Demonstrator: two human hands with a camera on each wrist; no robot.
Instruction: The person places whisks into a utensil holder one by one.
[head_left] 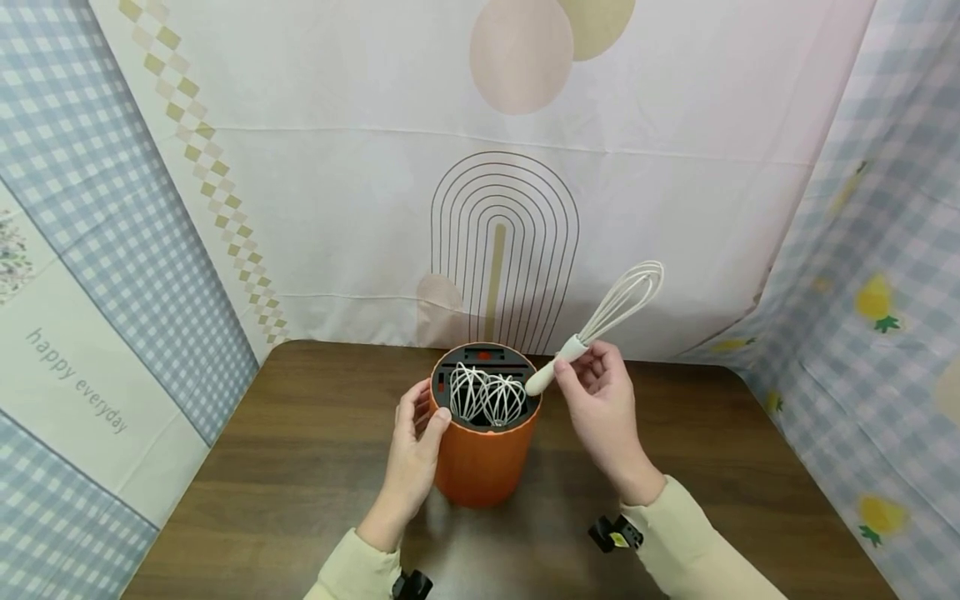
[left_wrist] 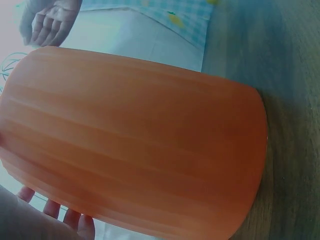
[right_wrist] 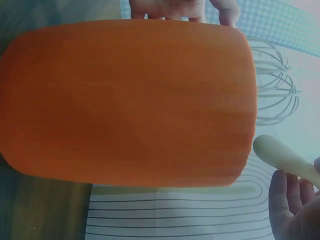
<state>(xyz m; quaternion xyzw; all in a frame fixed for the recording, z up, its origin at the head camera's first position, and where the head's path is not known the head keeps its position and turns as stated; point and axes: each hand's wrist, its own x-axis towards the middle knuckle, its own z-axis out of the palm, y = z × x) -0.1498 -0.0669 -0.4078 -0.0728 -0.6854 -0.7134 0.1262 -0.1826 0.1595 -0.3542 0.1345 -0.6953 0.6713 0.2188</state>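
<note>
An orange utensil holder [head_left: 483, 467] with a black slotted top [head_left: 491, 354] stands upright on the table. Two white whisk heads [head_left: 486, 395] stick up out of its top, their handles hidden inside. My left hand [head_left: 411, 446] grips the holder's left side, thumb at the rim and fingers curled round behind. In my right hand [head_left: 603, 408] a third whisk [head_left: 592, 329] is pinched by its pale handle, tilted with wires up to the right. The handle's end [right_wrist: 270, 150] is right at the holder's rim in the right wrist view.
The brown wooden table [head_left: 300, 467] reaches back to a patterned white cloth [head_left: 360, 233]. Blue checked cloths hang at the left [head_left: 75, 125] and right [head_left: 847, 358].
</note>
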